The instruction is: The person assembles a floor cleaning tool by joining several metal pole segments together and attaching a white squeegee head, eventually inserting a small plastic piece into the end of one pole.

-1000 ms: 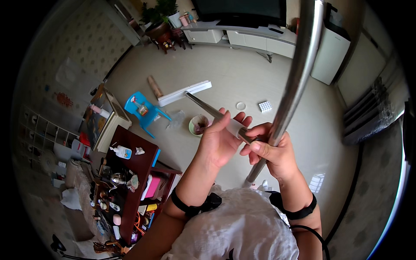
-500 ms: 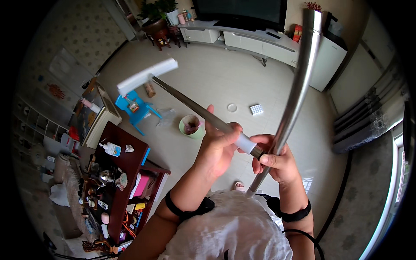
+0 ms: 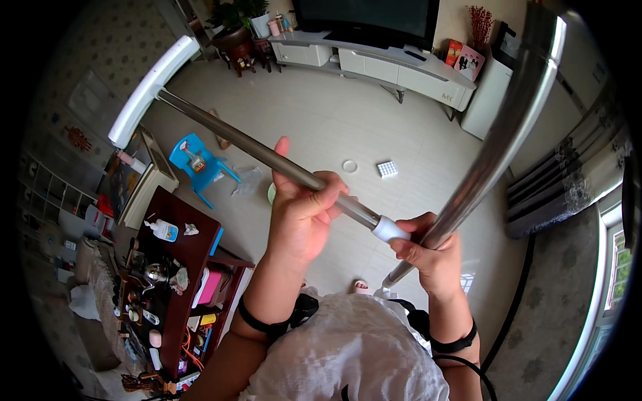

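Note:
My left hand (image 3: 297, 214) is closed around a slim metal pole (image 3: 234, 137), its index finger stretched out. A white curved crosspiece (image 3: 150, 87) sits across the pole's far upper-left end. At the near end of the pole is a white plastic collar (image 3: 390, 229); the thumb of my right hand (image 3: 435, 260) presses against it. That same hand grips a thicker shiny metal tube (image 3: 495, 147), which slants up to the right. The tube's narrower lower end is just in front of my white top (image 3: 348, 347). The fingers behind the tube are partly hidden.
A dark red table (image 3: 187, 234) holding bottles and clutter stands at the left, beside a blue child's chair (image 3: 197, 164). On the floor lie a ring (image 3: 350, 166) and a small white checkered block (image 3: 386, 169). A low TV cabinet (image 3: 374, 67) lines the far wall.
The pole's white crosspiece has swung left and farther up. My left hand has shifted left, and the white collar now sits at the pole's near end by my right thumb. The thick tube leans farther right.

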Action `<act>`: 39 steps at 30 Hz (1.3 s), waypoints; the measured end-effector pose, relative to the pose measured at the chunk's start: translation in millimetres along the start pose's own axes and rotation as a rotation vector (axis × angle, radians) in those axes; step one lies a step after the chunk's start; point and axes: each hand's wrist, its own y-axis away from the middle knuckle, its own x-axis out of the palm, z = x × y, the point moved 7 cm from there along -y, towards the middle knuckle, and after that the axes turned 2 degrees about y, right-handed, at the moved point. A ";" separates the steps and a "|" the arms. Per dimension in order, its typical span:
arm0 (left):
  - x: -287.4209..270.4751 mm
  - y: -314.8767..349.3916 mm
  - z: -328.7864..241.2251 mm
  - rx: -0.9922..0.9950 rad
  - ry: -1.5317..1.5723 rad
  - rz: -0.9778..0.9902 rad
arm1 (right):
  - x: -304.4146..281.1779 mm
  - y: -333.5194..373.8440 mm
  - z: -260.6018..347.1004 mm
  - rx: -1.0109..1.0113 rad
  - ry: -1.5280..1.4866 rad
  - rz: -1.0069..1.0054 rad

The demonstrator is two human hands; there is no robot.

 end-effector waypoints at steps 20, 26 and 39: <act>18.3 -6.7 -24.9 0.109 -0.050 0.193 | 9.2 -5.1 -7.4 0.058 -0.211 0.080; 18.1 -5.9 -23.3 0.111 -0.070 0.200 | 4.7 -0.7 -7.3 -0.074 -0.060 0.014; 11.2 0.7 -15.6 0.074 -0.087 0.070 | 9.6 -5.9 -0.5 0.028 -0.189 -0.013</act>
